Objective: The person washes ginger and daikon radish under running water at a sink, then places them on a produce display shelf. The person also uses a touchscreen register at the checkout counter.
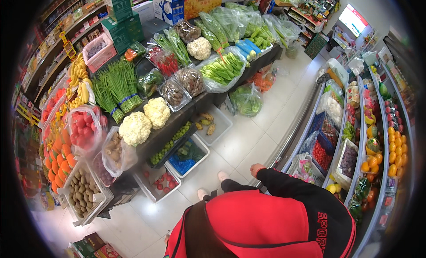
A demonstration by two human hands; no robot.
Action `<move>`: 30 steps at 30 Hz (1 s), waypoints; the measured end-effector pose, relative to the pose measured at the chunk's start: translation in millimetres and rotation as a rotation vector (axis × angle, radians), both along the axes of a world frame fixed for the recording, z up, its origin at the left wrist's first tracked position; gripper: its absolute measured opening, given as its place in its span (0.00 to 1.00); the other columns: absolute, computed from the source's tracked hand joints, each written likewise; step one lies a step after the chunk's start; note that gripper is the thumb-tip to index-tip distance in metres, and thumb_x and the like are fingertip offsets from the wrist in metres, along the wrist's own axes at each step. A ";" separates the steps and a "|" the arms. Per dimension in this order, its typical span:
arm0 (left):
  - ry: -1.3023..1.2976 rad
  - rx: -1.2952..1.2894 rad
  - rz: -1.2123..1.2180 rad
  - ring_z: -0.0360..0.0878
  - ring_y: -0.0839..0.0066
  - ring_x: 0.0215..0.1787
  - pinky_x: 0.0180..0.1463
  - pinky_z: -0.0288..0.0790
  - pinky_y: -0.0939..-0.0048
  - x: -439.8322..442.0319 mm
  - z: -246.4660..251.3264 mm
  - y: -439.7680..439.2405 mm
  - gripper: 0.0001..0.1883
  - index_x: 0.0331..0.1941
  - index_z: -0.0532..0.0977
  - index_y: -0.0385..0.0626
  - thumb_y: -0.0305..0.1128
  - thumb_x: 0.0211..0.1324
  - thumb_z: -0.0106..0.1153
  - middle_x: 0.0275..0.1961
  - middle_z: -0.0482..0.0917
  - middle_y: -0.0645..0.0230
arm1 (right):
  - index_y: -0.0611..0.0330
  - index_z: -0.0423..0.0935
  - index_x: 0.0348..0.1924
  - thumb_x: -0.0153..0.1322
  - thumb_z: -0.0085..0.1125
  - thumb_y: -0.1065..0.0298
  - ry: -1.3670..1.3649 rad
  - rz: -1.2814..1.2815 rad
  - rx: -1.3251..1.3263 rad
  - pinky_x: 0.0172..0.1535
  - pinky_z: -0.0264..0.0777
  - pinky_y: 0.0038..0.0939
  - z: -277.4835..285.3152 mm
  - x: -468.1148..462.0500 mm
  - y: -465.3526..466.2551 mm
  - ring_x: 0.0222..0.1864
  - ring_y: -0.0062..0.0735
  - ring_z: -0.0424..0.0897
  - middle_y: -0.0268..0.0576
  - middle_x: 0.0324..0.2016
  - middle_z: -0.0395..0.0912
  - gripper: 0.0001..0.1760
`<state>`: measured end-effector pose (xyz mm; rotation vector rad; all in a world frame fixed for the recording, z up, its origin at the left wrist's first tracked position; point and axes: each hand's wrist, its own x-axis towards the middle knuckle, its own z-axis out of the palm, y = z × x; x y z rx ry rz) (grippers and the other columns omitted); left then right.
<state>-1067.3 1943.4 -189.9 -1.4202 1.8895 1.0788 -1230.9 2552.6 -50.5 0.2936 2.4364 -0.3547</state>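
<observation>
My right hand (258, 169), its fingers curled and nothing seen in it, hangs over the aisle beside the front edge of a refrigerated display shelf on the right. Only a sliver of my left hand (166, 238) shows at my left side; its fingers are hidden by my red jacket. Ahead and to the left, a dark-covered stand (156, 135) carries two cauliflower heads (135, 128), bundled green chives (123, 85), bagged leafy greens (223, 70) and a plastic bag of red tomatoes (82, 126). On the floor near my feet is a white bin (153, 198) with red round produce.
More bins stand on the tiled floor (269, 135) beneath the stand, one holding a blue bag (182, 164). A bag of greens (246, 100) lies farther along. A kiwi crate (106, 204) is at the left. The refrigerated shelves (304, 131) hold packed fruit along the right.
</observation>
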 end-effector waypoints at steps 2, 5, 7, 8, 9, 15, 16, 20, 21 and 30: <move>0.043 0.046 0.138 0.78 0.52 0.48 0.49 0.72 0.51 -14.3 -0.6 5.2 0.18 0.42 0.77 0.47 0.47 0.55 0.58 0.44 0.81 0.55 | 0.55 0.82 0.44 0.65 0.57 0.63 0.051 0.016 -0.024 0.53 0.73 0.42 15.3 -10.2 -17.4 0.48 0.54 0.79 0.57 0.45 0.78 0.16; 0.122 0.107 0.259 0.77 0.53 0.47 0.48 0.72 0.51 -41.6 5.0 16.2 0.18 0.42 0.77 0.47 0.47 0.55 0.58 0.43 0.81 0.54 | 0.54 0.81 0.47 0.65 0.58 0.63 0.123 0.000 -0.057 0.56 0.72 0.42 27.2 -21.7 -31.7 0.50 0.56 0.77 0.57 0.50 0.74 0.17; 0.166 0.126 0.305 0.77 0.53 0.46 0.47 0.72 0.51 -59.8 14.6 17.9 0.18 0.42 0.77 0.46 0.47 0.55 0.58 0.42 0.81 0.54 | 0.54 0.80 0.49 0.66 0.58 0.64 0.110 0.009 -0.049 0.56 0.72 0.43 30.3 -32.6 -37.0 0.51 0.57 0.77 0.58 0.51 0.73 0.18; 0.183 0.137 0.326 0.77 0.53 0.46 0.47 0.72 0.51 -64.2 19.4 23.7 0.18 0.42 0.77 0.46 0.47 0.55 0.58 0.42 0.81 0.54 | 0.53 0.80 0.49 0.66 0.58 0.64 0.096 0.025 -0.037 0.56 0.73 0.43 28.5 -35.9 -34.4 0.51 0.57 0.77 0.58 0.51 0.73 0.18; 0.201 0.142 0.340 0.77 0.53 0.45 0.46 0.72 0.51 -71.2 27.1 25.2 0.18 0.42 0.77 0.46 0.46 0.55 0.58 0.42 0.81 0.54 | 0.53 0.80 0.49 0.66 0.58 0.64 0.091 0.038 -0.035 0.56 0.73 0.43 25.4 -42.7 -35.2 0.51 0.57 0.77 0.57 0.51 0.73 0.18; 0.268 0.106 0.450 0.77 0.54 0.43 0.44 0.72 0.52 -69.5 63.6 19.2 0.17 0.41 0.77 0.45 0.46 0.55 0.58 0.40 0.80 0.54 | 0.53 0.82 0.47 0.64 0.56 0.62 0.030 -0.009 -0.001 0.56 0.73 0.42 -9.1 -63.5 -33.7 0.52 0.55 0.78 0.58 0.50 0.77 0.19; 0.270 0.097 0.472 0.76 0.54 0.42 0.43 0.71 0.52 -64.0 68.0 16.6 0.17 0.41 0.77 0.45 0.46 0.55 0.58 0.40 0.80 0.54 | 0.53 0.82 0.47 0.64 0.56 0.62 0.035 -0.001 -0.007 0.56 0.73 0.42 -15.6 -61.2 -31.9 0.52 0.55 0.78 0.58 0.49 0.77 0.19; 0.280 0.043 0.564 0.76 0.55 0.40 0.42 0.71 0.53 -27.3 86.6 1.1 0.17 0.41 0.76 0.45 0.45 0.55 0.58 0.39 0.80 0.54 | 0.54 0.84 0.45 0.62 0.56 0.62 -0.011 0.064 -0.020 0.53 0.75 0.41 -33.5 -62.1 -24.0 0.49 0.51 0.81 0.55 0.44 0.82 0.19; 0.284 0.024 0.595 0.76 0.55 0.40 0.41 0.71 0.53 -12.7 92.8 -3.4 0.17 0.41 0.76 0.45 0.45 0.55 0.58 0.38 0.80 0.54 | 0.54 0.84 0.43 0.62 0.56 0.62 -0.041 0.117 -0.007 0.53 0.76 0.41 -39.0 -62.3 -22.8 0.48 0.49 0.81 0.53 0.43 0.83 0.18; 0.341 -0.054 0.845 0.75 0.56 0.36 0.38 0.71 0.54 80.9 123.4 -0.9 0.16 0.40 0.76 0.44 0.44 0.55 0.58 0.36 0.79 0.54 | 0.58 0.85 0.34 0.63 0.54 0.59 -0.063 0.231 0.000 0.50 0.75 0.46 -92.2 -52.2 9.2 0.46 0.52 0.82 0.55 0.39 0.83 0.16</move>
